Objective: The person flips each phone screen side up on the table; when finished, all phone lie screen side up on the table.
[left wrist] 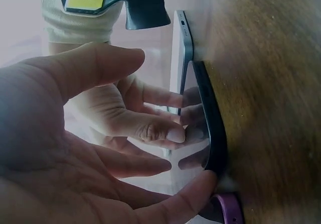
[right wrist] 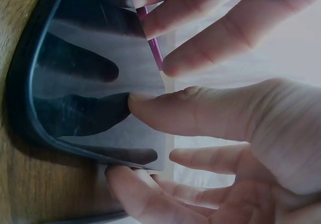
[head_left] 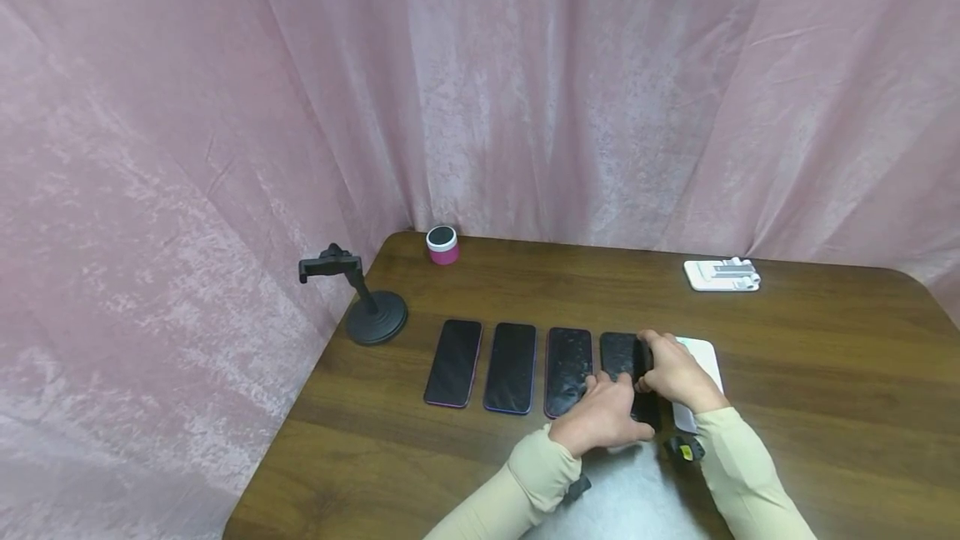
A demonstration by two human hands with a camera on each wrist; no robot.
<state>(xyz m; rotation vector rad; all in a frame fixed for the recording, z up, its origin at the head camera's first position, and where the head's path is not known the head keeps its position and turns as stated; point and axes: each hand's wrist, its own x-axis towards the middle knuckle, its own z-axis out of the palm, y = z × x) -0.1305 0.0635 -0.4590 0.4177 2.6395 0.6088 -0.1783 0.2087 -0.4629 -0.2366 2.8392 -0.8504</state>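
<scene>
Several phones lie face up in a row on the table. Both hands are at a black phone [head_left: 618,350], fourth from the left. My left hand [head_left: 600,415] reaches over its left side; in the left wrist view one fingertip touches the dark edge [left wrist: 216,128]. From the right, my right hand [head_left: 678,377] has a finger at the phone's edge, while the thumb [right wrist: 190,106] is over the glossy screen [right wrist: 95,108]. A white phone [head_left: 702,354] lies partly under the right hand. To the left is a purple-edged phone [head_left: 567,361], partly covered by the left hand.
Two more dark phones, a pink-edged phone [head_left: 453,363] and a blue-edged phone [head_left: 511,368], lie further left. A black phone stand [head_left: 377,317] and a pink-and-white jar [head_left: 443,247] stand at the left. A folded white stand [head_left: 722,275] lies at the back right.
</scene>
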